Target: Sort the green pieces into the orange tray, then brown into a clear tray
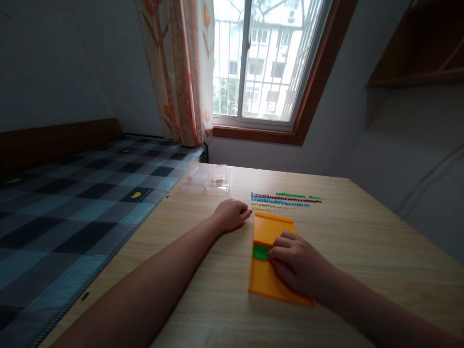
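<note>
An orange tray (pixel 271 227) with raised edges lies on the wooden table, with a green panel (pixel 260 252) set across its middle. My right hand (pixel 295 258) rests over the tray's right side. Its fingers are pinched together at the green panel's right end; whatever they hold is hidden. Past the tray's top left corner, my left hand (pixel 232 214) lies on the table with its fingers curled in. Its fingertips come close to the short row of tiny yellow pieces (pixel 263 209). I cannot make out anything between them.
Beyond the tray, small blue pieces (pixel 281 202), brown pieces (pixel 290 197) and green pieces (pixel 290 194) stand in rows. Clear plastic boxes (pixel 217 179) sit at the table's far left. A bed with a checked cover (pixel 108 193) adjoins the table (pixel 348 232).
</note>
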`<state>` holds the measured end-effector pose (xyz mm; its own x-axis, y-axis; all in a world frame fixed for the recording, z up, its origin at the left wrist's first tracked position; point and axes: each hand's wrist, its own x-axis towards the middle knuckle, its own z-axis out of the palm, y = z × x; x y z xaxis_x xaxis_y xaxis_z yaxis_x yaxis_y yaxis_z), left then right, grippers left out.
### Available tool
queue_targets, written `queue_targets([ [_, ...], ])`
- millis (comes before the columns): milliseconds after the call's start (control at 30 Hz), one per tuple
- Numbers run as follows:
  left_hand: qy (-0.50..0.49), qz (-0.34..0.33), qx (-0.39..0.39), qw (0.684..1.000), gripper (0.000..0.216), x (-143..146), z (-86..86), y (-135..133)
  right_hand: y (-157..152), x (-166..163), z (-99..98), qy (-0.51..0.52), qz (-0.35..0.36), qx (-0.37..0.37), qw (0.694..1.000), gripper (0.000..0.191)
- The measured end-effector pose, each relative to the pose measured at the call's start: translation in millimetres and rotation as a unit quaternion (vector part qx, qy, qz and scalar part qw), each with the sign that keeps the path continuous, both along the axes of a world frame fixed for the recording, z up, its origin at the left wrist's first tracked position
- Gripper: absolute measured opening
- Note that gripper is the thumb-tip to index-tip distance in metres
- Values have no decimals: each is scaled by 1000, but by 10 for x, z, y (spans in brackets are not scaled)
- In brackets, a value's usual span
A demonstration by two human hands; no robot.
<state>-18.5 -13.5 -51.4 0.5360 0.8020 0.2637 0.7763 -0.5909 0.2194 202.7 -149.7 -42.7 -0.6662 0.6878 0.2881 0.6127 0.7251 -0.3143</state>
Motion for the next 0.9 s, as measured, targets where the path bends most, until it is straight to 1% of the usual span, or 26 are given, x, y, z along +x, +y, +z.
queue_targets([
  [500, 20, 7, -7, 1000, 40, 12, 31, -16, 10, 5, -11, -6, 0, 4, 1000, 15],
  [900, 10, 4, -7, 1000, 40, 7, 29, -14, 9, 7, -2, 6, 1, 9, 1000, 17],
])
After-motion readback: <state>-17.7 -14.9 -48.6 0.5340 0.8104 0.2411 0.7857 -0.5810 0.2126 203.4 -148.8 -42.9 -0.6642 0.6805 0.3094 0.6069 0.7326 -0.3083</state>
